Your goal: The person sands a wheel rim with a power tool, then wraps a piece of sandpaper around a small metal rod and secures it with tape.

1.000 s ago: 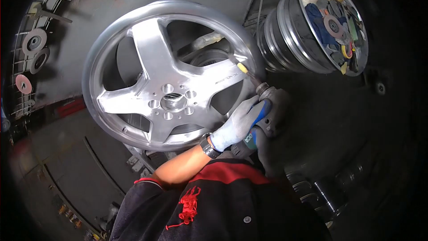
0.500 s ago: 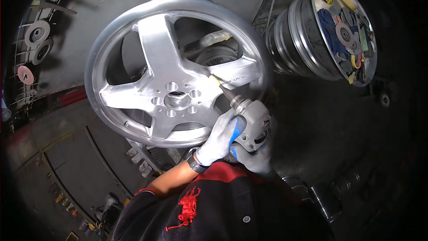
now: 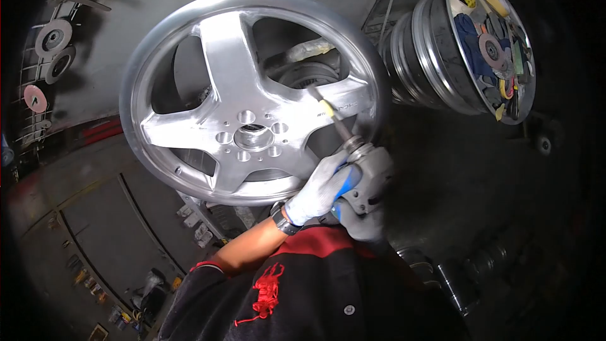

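A bare-metal alloy wheel [image 3: 230, 82] with broad spokes faces me. My left hand [image 3: 319, 192], in a white and blue glove with a dark watch at its wrist, wraps around the neck of a grey grinder [image 3: 374, 173]. Gripping the same tool lower down is my right hand [image 3: 358, 220], gloved, blurred and partly hidden behind the grinder's body. A long shaft with a yellow band [image 3: 326, 108] runs from the grinder to the right-hand spoke, over small dark lettering. Its tip lies at the spoke's upper edge; contact cannot be made out.
Stacked rims [image 3: 416, 44] stand at the upper right, the end one holding tape, gloves and a sanding disc [image 3: 491, 50]. Several discs hang on a wire rack [image 3: 53, 38] at the left. Another wheel [image 3: 309, 74] shows behind the spokes. Metal cylinders [image 3: 451, 281] lie lower right.
The grinder and both hands have shifted slightly right. The shaft's tip has moved up and right along the spoke, and the yellow band with it. The wheel looks nearly unchanged.
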### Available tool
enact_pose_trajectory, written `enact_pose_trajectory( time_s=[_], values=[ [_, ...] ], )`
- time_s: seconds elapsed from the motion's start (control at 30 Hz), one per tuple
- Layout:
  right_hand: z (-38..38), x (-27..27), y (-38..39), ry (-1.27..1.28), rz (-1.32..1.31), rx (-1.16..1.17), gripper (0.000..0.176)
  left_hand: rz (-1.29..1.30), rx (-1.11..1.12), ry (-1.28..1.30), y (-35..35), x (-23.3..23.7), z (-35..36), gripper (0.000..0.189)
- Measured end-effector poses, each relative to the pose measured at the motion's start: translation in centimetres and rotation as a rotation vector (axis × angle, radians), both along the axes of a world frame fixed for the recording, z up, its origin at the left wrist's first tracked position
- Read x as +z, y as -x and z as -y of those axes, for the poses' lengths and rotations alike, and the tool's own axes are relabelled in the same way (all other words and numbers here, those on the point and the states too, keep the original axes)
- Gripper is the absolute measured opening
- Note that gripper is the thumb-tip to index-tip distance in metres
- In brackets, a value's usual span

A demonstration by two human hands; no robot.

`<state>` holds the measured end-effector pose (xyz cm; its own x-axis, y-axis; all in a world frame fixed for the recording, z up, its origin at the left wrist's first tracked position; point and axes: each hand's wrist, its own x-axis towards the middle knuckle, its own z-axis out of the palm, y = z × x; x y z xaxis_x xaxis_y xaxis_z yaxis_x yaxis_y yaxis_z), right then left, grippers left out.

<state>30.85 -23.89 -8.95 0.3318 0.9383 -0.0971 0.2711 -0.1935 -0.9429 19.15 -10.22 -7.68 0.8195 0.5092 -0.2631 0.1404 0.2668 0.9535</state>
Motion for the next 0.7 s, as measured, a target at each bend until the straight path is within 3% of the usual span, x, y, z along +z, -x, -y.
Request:
enact_pose_trajectory(
  time_s=[0.03, 0.1, 0.17, 0.27, 0.33, 0.37, 0.43, 0.47, 0.5, 0.57, 0.63, 0.7],
  values=[
    [-0.6, 0.5, 0.2, -0.152, 0.042, 0.019, 0.076, 0.014, 0.044, -0.157, 0.6, 0.3, 0.3, 0.056],
    [-0.7, 0.3, 0.8, -0.156, 0.126, 0.031, 0.076, -0.022, 0.040, -0.149, 0.7, 1.0, 0.3, 0.058],
    [0.5, -0.6, 0.8, -0.075, 0.011, -0.072, 0.075, -0.066, 0.065, 0.139, -0.6, 2.5, -0.5, 0.058],
    [2.0, -1.8, -0.1, -0.002, 0.029, -0.045, 0.076, -0.111, -0.134, -0.074, -1.7, -0.5, -0.8, 0.052],
    [2.8, -2.9, 0.5, 0.031, -0.010, -0.071, 0.075, -0.259, -0.343, -0.228, -1.7, 1.3, -1.8, 0.050],
    [3.0, -3.3, 0.8, 0.058, -0.053, -0.097, 0.073, -0.263, -0.341, -0.229, -1.2, 1.3, -1.8, 0.050],
    [0.3, -0.6, 1.2, -0.043, 0.047, -0.061, 0.072, -0.308, -0.108, -0.001, 0.0, 1.3, -1.0, 0.055],
    [-0.6, 0.4, 1.3, -0.145, 0.159, -0.030, 0.071, -0.059, 0.053, 0.400, 0.7, -0.2, 0.2, 0.059],
    [-0.2, 0.0, 1.4, -0.147, 0.160, -0.033, 0.071, -0.059, 0.050, 0.398, 0.6, 0.5, -0.1, 0.059],
    [0.9, -1.3, 1.4, -0.112, 0.021, 0.002, 0.073, -0.085, -0.033, 0.082, 0.2, 2.1, -1.2, 0.060],
    [0.5, -0.9, 0.9, -0.037, -0.019, -0.066, 0.075, -0.012, -0.027, 0.167, -1.3, -0.7, -0.5, 0.061],
    [0.6, -0.7, 0.8, 0.041, -0.063, -0.132, 0.078, 0.171, 0.096, -0.588, -1.9, -1.3, -0.1, 0.035]
  ],
)
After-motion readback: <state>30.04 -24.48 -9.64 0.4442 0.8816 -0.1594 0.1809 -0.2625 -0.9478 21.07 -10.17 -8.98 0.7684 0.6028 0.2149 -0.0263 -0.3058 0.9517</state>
